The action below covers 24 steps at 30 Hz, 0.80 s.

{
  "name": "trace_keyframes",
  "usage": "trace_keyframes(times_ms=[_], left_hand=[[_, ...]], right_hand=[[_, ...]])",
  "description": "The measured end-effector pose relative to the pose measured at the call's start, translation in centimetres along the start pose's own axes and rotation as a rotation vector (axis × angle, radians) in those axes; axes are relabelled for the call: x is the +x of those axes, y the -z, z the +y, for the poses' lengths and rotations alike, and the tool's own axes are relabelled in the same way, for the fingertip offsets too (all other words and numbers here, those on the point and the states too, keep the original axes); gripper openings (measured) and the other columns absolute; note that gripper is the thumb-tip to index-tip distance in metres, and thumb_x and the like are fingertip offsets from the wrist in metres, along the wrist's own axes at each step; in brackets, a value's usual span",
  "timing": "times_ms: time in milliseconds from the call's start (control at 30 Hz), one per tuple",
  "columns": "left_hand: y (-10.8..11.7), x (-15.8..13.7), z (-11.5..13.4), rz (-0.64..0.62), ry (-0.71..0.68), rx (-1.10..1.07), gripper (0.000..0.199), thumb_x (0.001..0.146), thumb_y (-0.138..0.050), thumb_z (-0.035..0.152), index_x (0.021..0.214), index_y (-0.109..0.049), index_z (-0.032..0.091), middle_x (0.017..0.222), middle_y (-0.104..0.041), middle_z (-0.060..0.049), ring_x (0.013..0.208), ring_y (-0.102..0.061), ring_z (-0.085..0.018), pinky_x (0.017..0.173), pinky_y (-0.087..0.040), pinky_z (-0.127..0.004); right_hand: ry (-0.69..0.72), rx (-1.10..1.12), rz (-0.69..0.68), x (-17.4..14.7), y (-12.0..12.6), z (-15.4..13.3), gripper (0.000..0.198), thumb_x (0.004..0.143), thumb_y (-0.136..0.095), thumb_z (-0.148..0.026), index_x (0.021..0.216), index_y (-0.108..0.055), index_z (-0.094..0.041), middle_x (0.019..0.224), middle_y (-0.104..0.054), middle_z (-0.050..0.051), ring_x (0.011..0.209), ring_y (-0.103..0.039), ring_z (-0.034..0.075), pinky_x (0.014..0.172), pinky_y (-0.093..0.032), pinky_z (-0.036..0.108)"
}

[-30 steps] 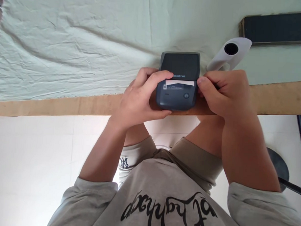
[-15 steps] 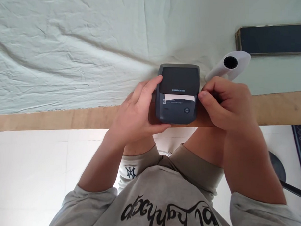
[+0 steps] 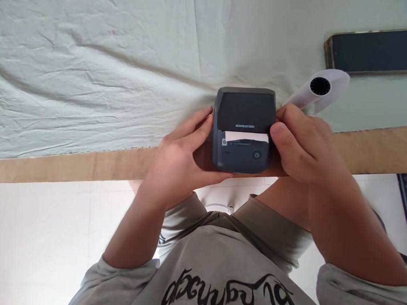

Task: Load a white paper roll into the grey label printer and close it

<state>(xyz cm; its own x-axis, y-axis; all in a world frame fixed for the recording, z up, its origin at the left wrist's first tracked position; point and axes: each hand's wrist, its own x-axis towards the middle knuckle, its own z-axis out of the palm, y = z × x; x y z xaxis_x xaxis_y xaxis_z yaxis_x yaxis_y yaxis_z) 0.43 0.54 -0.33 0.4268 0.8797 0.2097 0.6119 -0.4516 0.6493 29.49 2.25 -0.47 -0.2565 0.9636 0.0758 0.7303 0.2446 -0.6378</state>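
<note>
A dark label printer (image 3: 244, 111) marked NIIMBOT sits at the table's front edge, its lid down. A strip of white label paper (image 3: 246, 136) sticks out of its slot, above a round power button. My left hand (image 3: 180, 154) holds the printer's left side, with the thumb along its front bottom edge and the fingers at its side. Against the right side, level with the slot, my right hand (image 3: 305, 145) presses a bent thumb and index finger; its other fingers are curled under and partly hidden.
Just beyond my right hand lies a white handheld device (image 3: 334, 88) with a round black end. A dark-screened phone (image 3: 377, 51) is at the far right. Wrinkled pale green cloth (image 3: 109, 78) covers the table, whose bare wooden edge (image 3: 72, 163) runs along the front.
My left index finger has slid off the lid's top corner to the printer's left side. My right thumb now sits against the right side. The printer appears slightly further right in view.
</note>
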Motion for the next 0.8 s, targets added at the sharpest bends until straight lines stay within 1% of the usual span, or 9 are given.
trace_keyframes(times_ms=[67, 167, 267, 367, 467, 533, 600, 700, 800], left_hand=[[0.0, 0.1, 0.0, -0.005, 0.015, -0.027, 0.093, 0.087, -0.108, 0.045, 0.169, -0.064, 0.04, 0.184, -0.061, -0.003, 0.169, -0.063, -0.037, 0.144, -0.056, -0.055], [-0.1, 0.0, -0.2, 0.002, 0.022, -0.044, 0.093, 0.084, -0.111, 0.045, 0.166, -0.067, 0.036, 0.185, -0.06, -0.006, 0.169, -0.063, -0.037, 0.141, -0.059, -0.052], [-0.2, -0.2, -0.5, 0.007, 0.028, -0.031, 0.094, 0.084, -0.111, 0.051, 0.166, -0.067, 0.039, 0.187, -0.057, -0.004, 0.169, -0.062, -0.04, 0.137, -0.063, -0.053], [-0.3, -0.2, -0.5, -0.008, 0.045, -0.031, 0.09, 0.087, -0.107, 0.058, 0.165, -0.066, 0.043, 0.189, -0.054, -0.001, 0.166, -0.065, -0.041, 0.137, -0.063, -0.057], [-0.4, -0.2, -0.5, -0.015, 0.048, -0.037, 0.091, 0.084, -0.111, 0.055, 0.162, -0.067, 0.041, 0.189, -0.054, -0.003, 0.164, -0.068, -0.04, 0.134, -0.066, -0.055], [-0.5, -0.2, -0.5, -0.013, 0.047, -0.017, 0.094, 0.082, -0.112, 0.053, 0.163, -0.066, 0.04, 0.189, -0.054, -0.005, 0.165, -0.067, -0.041, 0.133, -0.067, -0.055], [-0.5, -0.4, -0.6, -0.014, 0.051, 0.012, 0.097, 0.083, -0.112, 0.053, 0.166, -0.064, 0.041, 0.19, -0.053, -0.005, 0.167, -0.064, -0.044, 0.132, -0.067, -0.057], [-0.3, -0.6, -0.9, -0.025, 0.061, 0.045, 0.106, 0.083, -0.11, 0.059, 0.173, -0.057, 0.042, 0.192, -0.05, -0.005, 0.173, -0.057, -0.046, 0.133, -0.066, -0.058], [-0.1, -0.6, -1.0, -0.034, 0.051, 0.015, 0.114, 0.089, -0.102, 0.069, 0.182, -0.044, 0.038, 0.188, -0.054, -0.01, 0.17, -0.06, -0.046, 0.137, -0.062, -0.061]], right_hand=[[-0.004, -0.008, -0.012, 0.1, 0.0, 0.1, 0.084, 0.109, -0.023, -0.1, 0.093, -0.048, -0.021, 0.076, -0.057, 0.004, 0.065, -0.044, 0.014, 0.064, -0.024, 0.035], [-0.011, -0.025, -0.032, 0.1, 0.1, 0.2, 0.085, 0.108, -0.024, -0.101, 0.094, -0.05, -0.021, 0.076, -0.057, 0.005, 0.065, -0.042, 0.014, 0.065, -0.023, 0.035], [-0.016, -0.046, -0.03, 0.0, 0.0, 0.3, 0.085, 0.108, -0.023, -0.101, 0.096, -0.049, -0.022, 0.077, -0.057, 0.005, 0.065, -0.04, 0.014, 0.066, -0.021, 0.035], [-0.02, -0.054, -0.01, -0.1, -0.1, 0.1, 0.087, 0.106, -0.021, -0.104, 0.094, -0.046, -0.022, 0.076, -0.054, 0.004, 0.064, -0.04, 0.014, 0.065, -0.021, 0.035], [-0.023, -0.061, -0.008, -0.1, -0.1, -0.2, 0.088, 0.105, -0.019, -0.105, 0.091, -0.043, -0.022, 0.073, -0.052, 0.004, 0.063, -0.037, 0.013, 0.064, -0.02, 0.034], [-0.02, -0.064, -0.014, 0.0, 0.0, -0.4, 0.087, 0.106, -0.019, -0.104, 0.09, -0.041, -0.022, 0.072, -0.05, 0.004, 0.062, -0.036, 0.013, 0.063, -0.02, 0.034], [-0.014, -0.056, -0.02, 0.0, 0.1, -0.6, 0.083, 0.108, -0.023, -0.101, 0.091, -0.041, -0.021, 0.072, -0.051, 0.004, 0.062, -0.037, 0.013, 0.063, -0.021, 0.033], [-0.016, -0.002, -0.004, -0.1, 0.4, -1.2, 0.073, 0.11, -0.043, -0.091, 0.09, -0.042, -0.021, 0.069, -0.052, 0.002, 0.059, -0.04, 0.01, 0.057, -0.023, 0.03], [-0.037, 0.038, 0.11, -0.2, 0.8, -2.3, 0.061, 0.105, -0.067, -0.076, 0.091, -0.045, -0.021, 0.067, -0.05, -0.002, 0.056, -0.038, 0.007, 0.054, -0.028, 0.026]])
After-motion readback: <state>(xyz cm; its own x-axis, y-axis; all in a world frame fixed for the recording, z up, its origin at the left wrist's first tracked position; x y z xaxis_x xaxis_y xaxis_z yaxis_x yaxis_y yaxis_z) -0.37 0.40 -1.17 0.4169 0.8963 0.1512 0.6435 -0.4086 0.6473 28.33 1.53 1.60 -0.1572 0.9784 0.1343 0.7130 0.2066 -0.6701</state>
